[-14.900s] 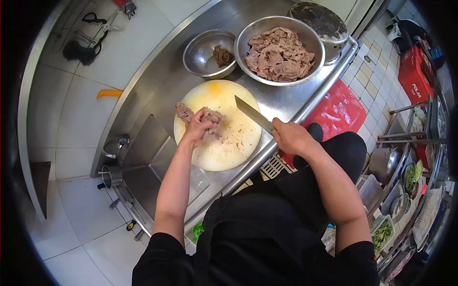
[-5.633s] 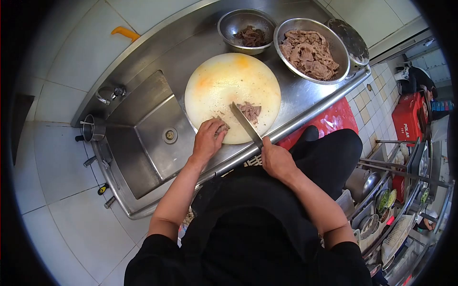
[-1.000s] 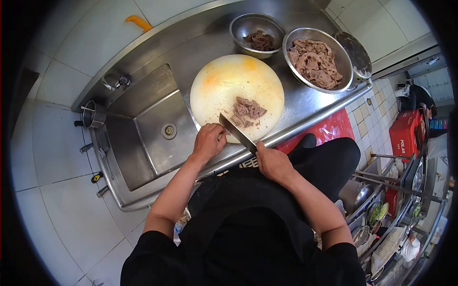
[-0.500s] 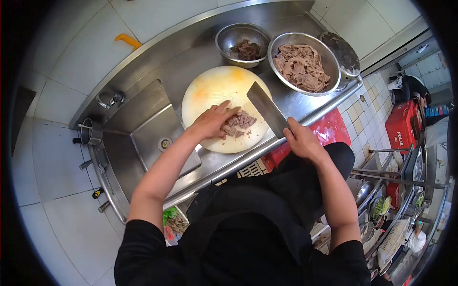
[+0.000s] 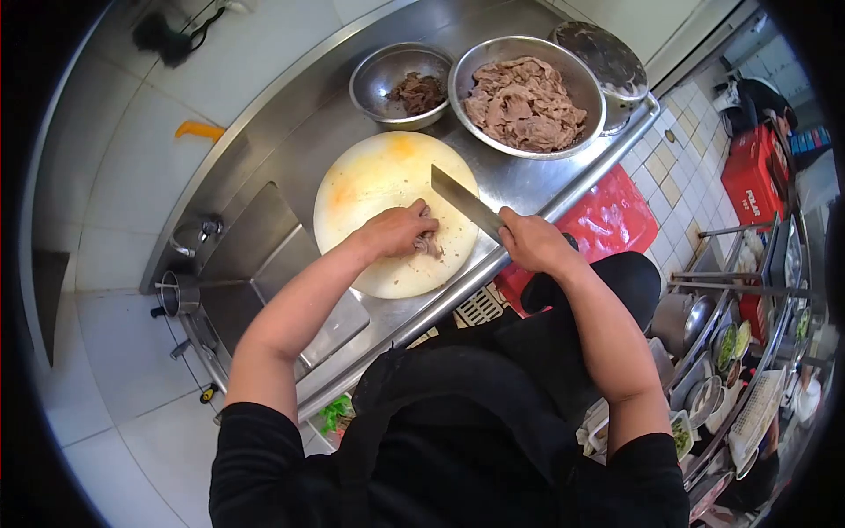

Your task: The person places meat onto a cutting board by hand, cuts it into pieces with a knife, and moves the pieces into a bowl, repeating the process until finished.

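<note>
"Where did the view look from?"
"The wearer's head, above the left grip (image 5: 402,232) and the right grip (image 5: 533,241)."
"Facing which way?"
"Forward and steeply down, past the dark torso (image 5: 458,440) on the near side of both grips to the counter (image 5: 515,187) beneath them."
"How close?"
"Middling: it took in the rack (image 5: 731,286) well right of the right grip, inside curved dark edges."

The person wears a black top (image 5: 251,458) with short, loose sleeves that end above the elbows, their cloth softly creased and matte. Over it lies what looks like a black apron (image 5: 458,466), with a broad band at the left shoulder. Black trousers (image 5: 627,286) cover the legs. Both forearms are bare, as are the left hand (image 5: 396,231) and right hand (image 5: 537,244).
</note>
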